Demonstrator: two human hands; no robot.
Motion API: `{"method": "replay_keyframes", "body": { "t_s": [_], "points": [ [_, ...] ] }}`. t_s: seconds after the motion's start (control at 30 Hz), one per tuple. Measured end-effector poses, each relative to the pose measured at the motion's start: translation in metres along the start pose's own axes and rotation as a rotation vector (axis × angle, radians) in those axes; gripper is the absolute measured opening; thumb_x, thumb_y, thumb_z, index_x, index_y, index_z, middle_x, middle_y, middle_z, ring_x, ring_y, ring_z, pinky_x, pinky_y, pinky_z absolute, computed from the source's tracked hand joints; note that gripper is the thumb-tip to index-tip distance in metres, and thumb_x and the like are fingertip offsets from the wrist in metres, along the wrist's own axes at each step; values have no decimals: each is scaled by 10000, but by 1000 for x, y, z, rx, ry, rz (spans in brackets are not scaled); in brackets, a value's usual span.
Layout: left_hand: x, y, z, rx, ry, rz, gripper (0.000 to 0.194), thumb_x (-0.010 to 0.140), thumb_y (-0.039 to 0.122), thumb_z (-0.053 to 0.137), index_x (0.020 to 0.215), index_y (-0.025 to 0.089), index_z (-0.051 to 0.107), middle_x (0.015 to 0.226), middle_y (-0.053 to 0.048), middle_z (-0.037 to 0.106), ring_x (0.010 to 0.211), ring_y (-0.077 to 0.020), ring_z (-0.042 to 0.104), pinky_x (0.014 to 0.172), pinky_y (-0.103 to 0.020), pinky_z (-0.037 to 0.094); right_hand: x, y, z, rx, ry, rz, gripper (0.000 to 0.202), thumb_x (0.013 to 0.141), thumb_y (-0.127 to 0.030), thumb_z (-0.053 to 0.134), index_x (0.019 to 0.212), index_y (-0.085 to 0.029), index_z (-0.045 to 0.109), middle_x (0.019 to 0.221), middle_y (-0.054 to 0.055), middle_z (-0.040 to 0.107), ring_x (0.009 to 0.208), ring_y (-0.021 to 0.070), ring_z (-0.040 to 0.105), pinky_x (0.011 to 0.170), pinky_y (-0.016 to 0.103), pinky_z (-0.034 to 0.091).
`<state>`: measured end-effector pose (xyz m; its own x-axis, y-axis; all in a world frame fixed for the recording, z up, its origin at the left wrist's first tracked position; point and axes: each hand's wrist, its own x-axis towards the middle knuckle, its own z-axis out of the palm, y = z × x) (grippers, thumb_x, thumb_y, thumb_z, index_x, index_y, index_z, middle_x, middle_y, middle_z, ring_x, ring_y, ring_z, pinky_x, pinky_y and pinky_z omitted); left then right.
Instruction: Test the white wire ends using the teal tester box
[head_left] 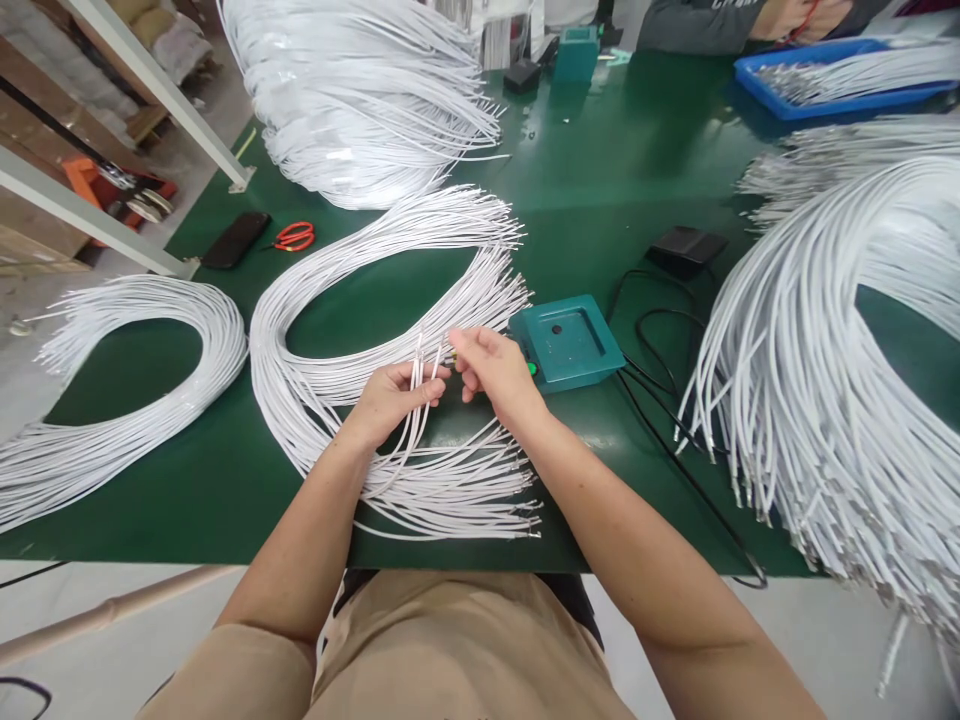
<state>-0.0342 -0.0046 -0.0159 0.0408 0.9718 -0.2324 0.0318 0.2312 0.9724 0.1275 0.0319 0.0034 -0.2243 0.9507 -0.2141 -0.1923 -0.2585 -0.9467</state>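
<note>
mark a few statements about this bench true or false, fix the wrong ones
1. The left hand grips a few white wires. True.
2. The orange-handled scissors lie inside the blue tray. False: they lie on the green table, beside the black phone; the tray holds white wires.
3. The wire bundle at far right hangs partly over the table's near edge. True.
4. The phone rests on the teal box. False: it lies on the table, well to the box's left.
</note>
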Motion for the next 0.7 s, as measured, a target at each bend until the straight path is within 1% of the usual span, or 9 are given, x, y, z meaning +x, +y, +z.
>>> {"method": "replay_keyframes", "body": {
  "t_s": [0.07,0.13,0.2,0.27,0.33,0.43,0.57,0.63,0.7],
  "points": [
    [0,1,1,63,-16,31,335,618,355,836,876,154,764,698,-20,691,597,-130,578,631,-277,484,-1,1,2,-87,-15,21,372,616,-463,791,759,-176,602,558,-62,573,361,50,433,334,193,331],
    [-1,2,3,118,-47,43,337,633,360,827,887,151,759,707,-20,694,608,-133,580,641,-278,484,-2,1,3,-72,-13,0,363,587,-434,809,710,-170,591,544,-59,577,364,52,435,343,196,339],
    [0,1,5,104,-50,49,364,654,370,814,937,154,743,718,-13,692,623,-133,591,660,-279,491,-3,1,3,-13,-5,-30,323,609,-413,786,658,-165,585,541,-54,574,372,48,426,358,200,346],
    [1,0,6,15,-25,75,372,673,371,803,968,164,713,757,-6,692,662,-131,612,697,-279,504,-3,1,4,18,-10,-38,269,628,-379,759,656,-161,603,557,-50,583,383,47,422,369,202,346],
    [2,0,8,-73,-4,105,338,690,357,795,947,172,679,800,-3,690,705,-124,629,724,-266,507,-4,2,5,22,-27,-35,216,654,-350,725,665,-158,627,561,-46,585,399,49,422,382,201,344],
    [2,-1,9,-124,33,115,298,691,318,801,876,172,617,795,13,665,722,-107,633,701,-231,492,-4,3,7,44,-73,-21,174,695,-324,675,669,-155,645,513,-52,542,415,52,416,409,194,336],
    [1,0,9,-167,78,166,348,699,283,795,771,185,469,766,43,618,693,-88,623,637,-206,460,-2,5,9,248,-152,100,175,676,-300,682,623,-155,600,490,-64,471,425,39,342,431,185,323],
    [1,1,8,-144,62,196,360,732,288,769,758,192,423,741,47,598,669,-82,605,593,-198,431,-2,5,10,334,-188,175,220,662,-275,677,553,-164,522,514,-58,464,436,34,308,424,183,299],
    [1,1,8,-109,40,219,359,759,303,744,755,196,401,732,42,596,652,-81,589,578,-204,414,-2,4,10,356,-200,196,227,660,-244,657,537,-171,480,536,-51,473,444,38,321,421,187,287]
  ]
}}
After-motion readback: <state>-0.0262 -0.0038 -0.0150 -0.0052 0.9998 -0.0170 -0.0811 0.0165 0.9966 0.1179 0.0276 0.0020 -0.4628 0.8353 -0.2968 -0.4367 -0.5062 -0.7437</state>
